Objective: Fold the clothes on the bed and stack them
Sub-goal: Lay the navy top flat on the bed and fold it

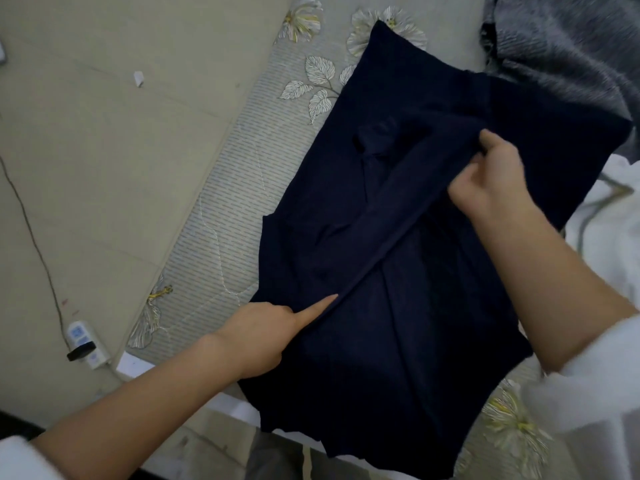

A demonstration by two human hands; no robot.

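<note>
- The folded ridge of the navy garment (433, 306) runs on a diagonal, from the near left to the far right, and 1 hand sits at each end of it.
- The right hand (491, 181) is at the far end: thumb and curled fingers pinch the raised edge of the flap and hold it just off the layer beneath.
- The left hand (263, 337) is at the near end. Its index finger (317, 308) lies straight along the ridge, tip pointing up the line; the other fingers tuck in against the cloth, and I cannot tell whether they grip it.
- Judgement: the flap probably goes over toward the person's right, so the right hand leads and the left pins the crease.
- The garment lies on the bed (225, 209), long axis running away from the person, near hem hanging over the bed's edge. It is dark, soft and limp, with several overlapping layers and creases.
- A grey furry blanket (561, 46) touches its far right corner; a white cloth (620, 209) lies beside its right edge.
</note>
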